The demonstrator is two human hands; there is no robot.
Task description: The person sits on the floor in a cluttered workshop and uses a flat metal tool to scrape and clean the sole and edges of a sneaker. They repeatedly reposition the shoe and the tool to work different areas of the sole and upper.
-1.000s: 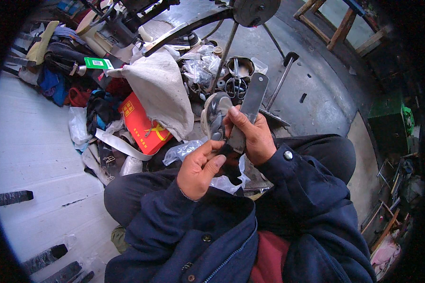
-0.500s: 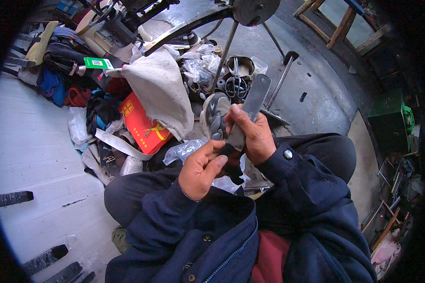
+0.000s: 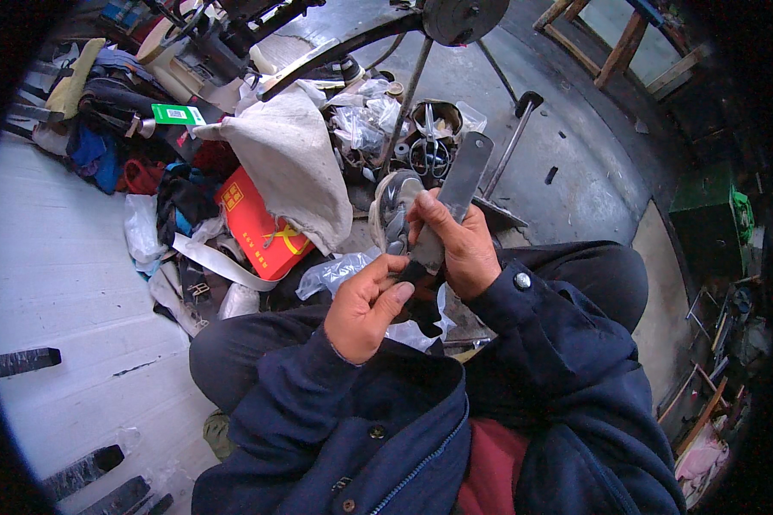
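Observation:
A long flat grey strip, like a rubber sole piece or blade [image 3: 459,184], points up and away from my lap. My right hand [image 3: 455,245] is wrapped around its lower half. My left hand [image 3: 365,305] pinches the dark lower end of the strip between thumb and fingers. Just behind the strip lies a grey sports shoe [image 3: 392,210], sole side partly visible. Both forearms are in dark blue sleeves, and I sit with dark trousers under the hands.
A red box [image 3: 258,227] and a pale cloth bag [image 3: 296,167] lie to the left. A tin with scissors [image 3: 429,142] stands behind the shoe among plastic bags. A dark machine frame with a wheel [image 3: 464,17] stands at the top. Clothes and bags pile at far left.
Both hands stay on the strip; the left thumb has shifted slightly along its lower end. Otherwise little has moved.

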